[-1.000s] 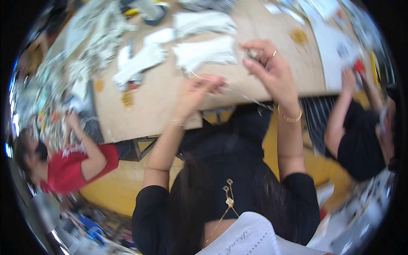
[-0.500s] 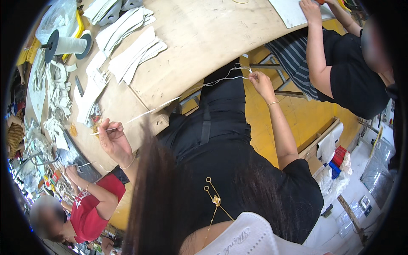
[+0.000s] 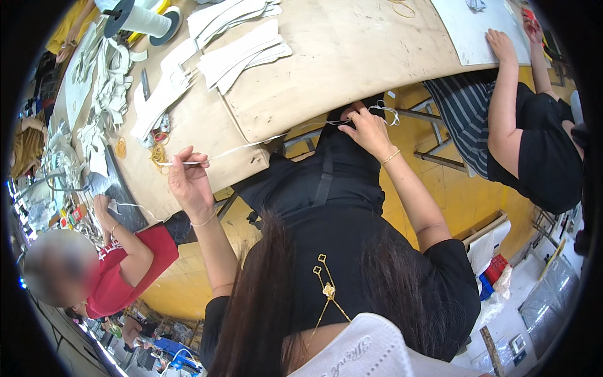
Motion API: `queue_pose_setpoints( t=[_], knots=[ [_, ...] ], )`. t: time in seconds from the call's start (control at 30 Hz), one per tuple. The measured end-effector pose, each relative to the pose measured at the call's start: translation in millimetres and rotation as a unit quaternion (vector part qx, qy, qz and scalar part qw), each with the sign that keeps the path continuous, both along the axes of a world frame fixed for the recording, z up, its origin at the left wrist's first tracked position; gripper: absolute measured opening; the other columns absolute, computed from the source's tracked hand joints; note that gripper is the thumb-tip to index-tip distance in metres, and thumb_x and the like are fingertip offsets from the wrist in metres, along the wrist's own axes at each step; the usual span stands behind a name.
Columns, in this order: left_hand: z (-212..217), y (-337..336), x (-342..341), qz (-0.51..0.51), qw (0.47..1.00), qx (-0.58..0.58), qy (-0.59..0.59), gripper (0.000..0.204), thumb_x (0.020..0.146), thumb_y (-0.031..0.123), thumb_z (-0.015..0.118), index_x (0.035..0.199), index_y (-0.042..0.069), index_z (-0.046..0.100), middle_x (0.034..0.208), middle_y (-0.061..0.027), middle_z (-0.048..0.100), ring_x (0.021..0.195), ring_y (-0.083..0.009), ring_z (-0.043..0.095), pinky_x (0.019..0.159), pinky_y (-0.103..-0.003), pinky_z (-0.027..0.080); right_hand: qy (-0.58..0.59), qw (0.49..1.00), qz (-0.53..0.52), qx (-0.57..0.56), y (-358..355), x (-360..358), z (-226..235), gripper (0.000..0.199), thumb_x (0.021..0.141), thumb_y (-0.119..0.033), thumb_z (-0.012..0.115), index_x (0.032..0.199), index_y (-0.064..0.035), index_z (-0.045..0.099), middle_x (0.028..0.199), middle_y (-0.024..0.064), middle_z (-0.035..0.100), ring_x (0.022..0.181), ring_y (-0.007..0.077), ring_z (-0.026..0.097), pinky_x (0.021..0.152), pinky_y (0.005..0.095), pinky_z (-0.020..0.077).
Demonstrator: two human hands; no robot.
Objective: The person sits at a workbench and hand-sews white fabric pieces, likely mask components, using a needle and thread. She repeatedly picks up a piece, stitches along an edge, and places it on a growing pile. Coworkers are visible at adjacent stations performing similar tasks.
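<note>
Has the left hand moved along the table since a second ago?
Yes. The left hand has swung out leftward from the stacked white pieces, pulling the thin cord taut.

Spool (image 3: 139, 19) on table (image 3: 352, 56) – strip stacks (image 3: 242, 47) rightward

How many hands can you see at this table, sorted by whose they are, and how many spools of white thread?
Wearer's own hands: 2, left hand and right hand, stretching a white cord between them
Co-workers' hands: 2, one by the red sleeve, one on the white sheet
White spools: 1
Total: 5
</note>
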State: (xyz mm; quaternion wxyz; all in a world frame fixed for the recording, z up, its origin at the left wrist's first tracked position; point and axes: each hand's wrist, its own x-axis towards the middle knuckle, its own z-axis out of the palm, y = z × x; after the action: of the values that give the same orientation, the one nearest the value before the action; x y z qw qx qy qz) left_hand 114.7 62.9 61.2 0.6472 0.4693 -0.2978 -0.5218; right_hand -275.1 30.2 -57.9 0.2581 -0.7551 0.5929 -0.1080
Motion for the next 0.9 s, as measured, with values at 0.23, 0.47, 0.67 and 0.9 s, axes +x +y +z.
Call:
queue_pose_setpoints(
  t=[0.23, 0.47, 0.67, 0.9],
  knots=[
    [-5.5, 2.0, 0.0, 0.004, 1.0, -0.022, -0.012, 0.034, 0.106, 0.029, 0.053, 0.109, -0.001, 0.069, 0.098, -0.0145, 0.073, 0.086, -0.0219, 0.07, 0.076, -0.034, 0.053, 0.009, 0.996, 0.023, -0.087, 2.1, 12.1, -16.9, 0.019, 0.087, -0.029, 0.076, 0.089, -0.0101, 0.074, 0.093, 0.0124, 0.067, 0.077, 0.0349, 0.069, 0.068, 0.0445, 0.056],
    [9.1, -0.9, 11.1, 0.081, 0.993, 0.029, 0.076, 0.037, 0.106, 0.03, 0.053, 0.104, -0.003, 0.069, 0.086, -0.0142, 0.072, 0.072, -0.0165, 0.063, 0.069, -0.027, 0.05, -0.501, 0.787, -0.187, 0.306, 16.0, -82.5, -1.5, 0.014, 0.091, -0.016, 0.076, 0.093, -0.005, 0.067, 0.102, 0.0027, 0.064, 0.059, 0.0076, 0.05, 0.051, 0.0238, 0.0415],
    [35.1, -11.2, 78.8, 0.158, 0.978, 0.025, 0.135, 0.032, 0.107, 0.03, 0.051, 0.106, 0.001, 0.066, 0.085, -0.0117, 0.071, 0.06, -0.0146, 0.056, 0.056, -0.024, 0.046, -0.762, 0.499, -0.336, 0.241, 93.9, -190.5, -13.2, 0.017, 0.102, -0.025, 0.063, 0.103, -0.0083, 0.061, 0.085, -0.0025, 0.058, 0.05, 0.0039, 0.037, 0.043, 0.0196, 0.0296],
    [87.7, -52.7, 176.2, 0.205, 0.976, 0.056, 0.048, 0.028, 0.103, 0.029, 0.059, 0.112, 0.003, 0.065, 0.082, -0.0019, 0.069, 0.052, -0.0087, 0.052, 0.049, -0.024, 0.042, -0.586, 0.412, -0.684, 0.139, 222.6, -313.1, -100.5, 0.026, 0.103, -0.036, 0.059, 0.091, -0.0131, 0.056, 0.063, -0.0042, 0.04, 0.053, 0.0105, 0.035, 0.052, 0.0269, 0.0309]
  ],
)
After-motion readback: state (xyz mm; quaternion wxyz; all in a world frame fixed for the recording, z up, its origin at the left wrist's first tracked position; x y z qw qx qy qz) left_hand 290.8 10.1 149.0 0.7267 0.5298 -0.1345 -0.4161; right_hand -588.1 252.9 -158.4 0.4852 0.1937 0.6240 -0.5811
